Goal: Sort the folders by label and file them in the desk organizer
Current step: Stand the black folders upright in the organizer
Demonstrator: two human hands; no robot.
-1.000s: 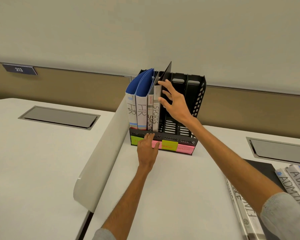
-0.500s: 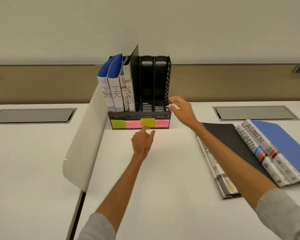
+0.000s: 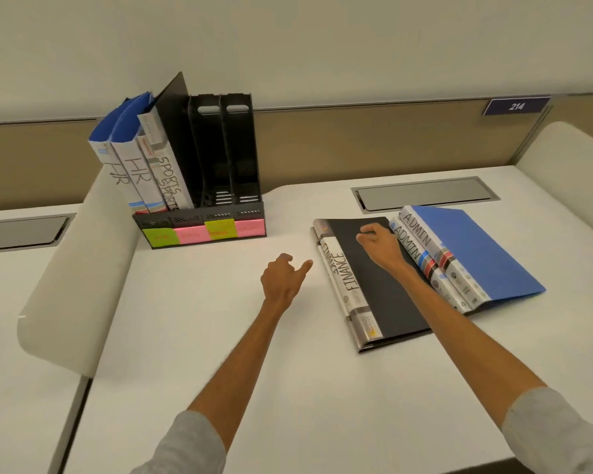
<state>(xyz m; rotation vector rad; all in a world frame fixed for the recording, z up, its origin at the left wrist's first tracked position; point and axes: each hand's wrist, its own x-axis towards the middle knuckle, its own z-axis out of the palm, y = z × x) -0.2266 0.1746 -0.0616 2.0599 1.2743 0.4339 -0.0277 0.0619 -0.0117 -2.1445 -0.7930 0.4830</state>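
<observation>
A black desk organizer (image 3: 243,213) stands at the back of the desk with green and pink sticky labels along its front. Two blue HR folders (image 3: 131,165) and two SPORTS folders (image 3: 166,179) stand in its left slots; the two right slots hold nothing. Two black FINANCE folders (image 3: 391,302) lie stacked flat on the right. My right hand (image 3: 379,246) lies on the top one, curled fingers pinching its cover near the far right edge. Two blue ADMIN folders (image 3: 476,251) lie beside them. My left hand (image 3: 283,277) hovers over the desk, loosely curled and holding nothing.
A curved white divider panel (image 3: 79,261) rises left of the organizer. Grey cable hatches (image 3: 425,195) are set into the desk behind the folders and at far left (image 3: 18,230). A sign (image 3: 516,106) reads 214 on the back wall.
My right hand left the organizer and moved right and down onto the FINANCE folders. My left hand drew back from the sticky labels toward the desk's middle. The view swung right.
</observation>
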